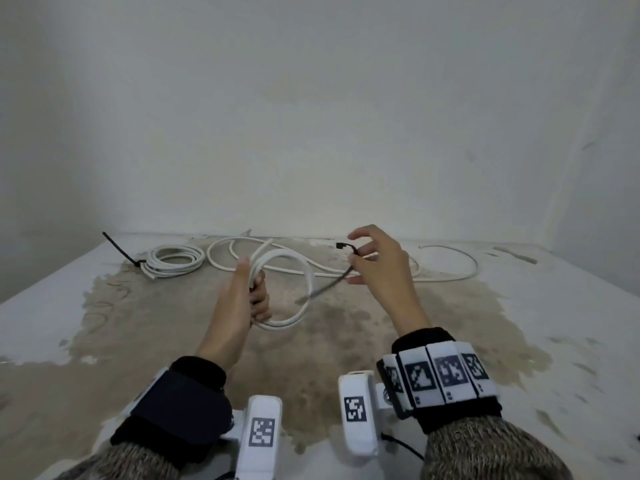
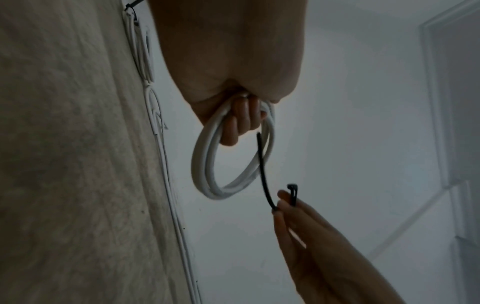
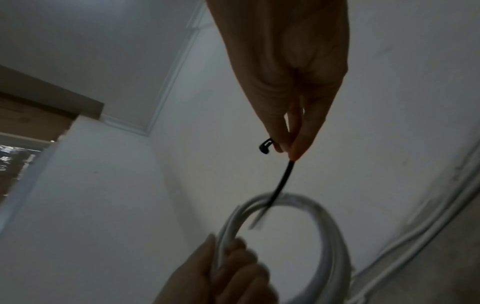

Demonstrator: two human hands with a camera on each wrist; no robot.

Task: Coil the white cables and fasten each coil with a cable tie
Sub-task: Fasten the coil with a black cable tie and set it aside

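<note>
My left hand grips a coil of white cable and holds it upright above the table; the same coil hangs from my curled fingers in the left wrist view. To its right, my right hand pinches a black cable tie near its head. The tie's tail slants down-left and reaches the coil's right side. In the right wrist view the cable tie runs from my fingertips down to the blurred coil.
A second white coil, bound with a black tie, lies at the back left of the stained table. Loose white cable snakes along the back edge by the wall.
</note>
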